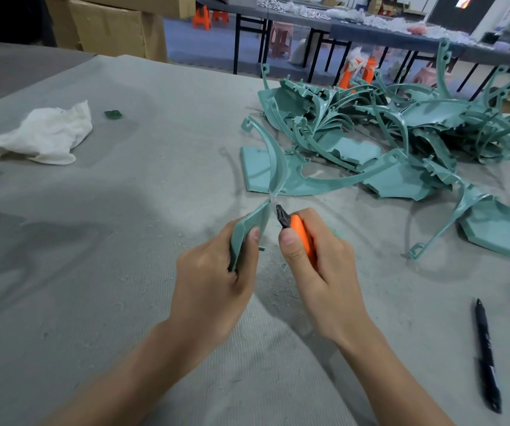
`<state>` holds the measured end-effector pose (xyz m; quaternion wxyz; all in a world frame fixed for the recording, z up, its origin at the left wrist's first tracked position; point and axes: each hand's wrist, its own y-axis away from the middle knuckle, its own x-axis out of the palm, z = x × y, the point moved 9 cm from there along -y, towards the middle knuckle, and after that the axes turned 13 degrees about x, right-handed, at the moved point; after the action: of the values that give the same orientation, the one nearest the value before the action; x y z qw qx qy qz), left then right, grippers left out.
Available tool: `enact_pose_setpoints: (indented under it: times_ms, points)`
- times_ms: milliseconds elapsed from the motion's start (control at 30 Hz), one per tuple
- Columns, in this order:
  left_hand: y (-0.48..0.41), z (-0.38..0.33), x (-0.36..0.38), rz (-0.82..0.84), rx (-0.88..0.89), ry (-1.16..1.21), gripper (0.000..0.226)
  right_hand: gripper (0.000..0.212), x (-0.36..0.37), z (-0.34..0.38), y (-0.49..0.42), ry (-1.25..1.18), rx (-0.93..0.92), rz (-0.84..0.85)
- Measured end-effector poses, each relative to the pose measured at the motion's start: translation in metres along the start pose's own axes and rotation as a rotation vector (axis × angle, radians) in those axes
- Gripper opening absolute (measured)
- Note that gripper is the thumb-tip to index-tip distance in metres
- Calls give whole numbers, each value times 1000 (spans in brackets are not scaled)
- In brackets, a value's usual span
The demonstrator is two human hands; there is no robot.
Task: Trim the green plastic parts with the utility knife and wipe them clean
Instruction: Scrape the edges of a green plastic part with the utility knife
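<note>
As my left hand (213, 272) clasps the curved green plastic part (247, 222) by its stiff base, right hand (321, 265) gripping the orange utility knife (301, 230), the thin arm looks springy.

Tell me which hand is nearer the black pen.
Right. The right hand, gripping the orange utility knife, is left of the black pen; the left hand, holding a green part, lies farther left beyond it.

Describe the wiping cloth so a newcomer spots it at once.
On the grey table, look to the far left, away from the heap of green plastic parts on the right. A crumpled white cloth lies there, beside a small dark green chip; it is the only soft, rumpled thing on the table.
</note>
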<state>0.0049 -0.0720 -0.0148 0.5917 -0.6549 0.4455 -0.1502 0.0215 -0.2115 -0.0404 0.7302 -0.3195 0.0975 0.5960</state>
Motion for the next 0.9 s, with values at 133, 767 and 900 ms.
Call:
enact_pose_setpoints:
  times_ms: [133, 767, 900]
  points:
    - [1, -3, 2, 34, 16, 3, 38, 32, -4, -5, -3, -2, 37, -19]
    - [0, -1, 2, 50, 10, -17, 29, 30, -8, 2, 0, 4, 11, -35]
    - [-1, 0, 3, 57, 8, -30, 39, 30, -6, -1, 0, 51, 30, -60]
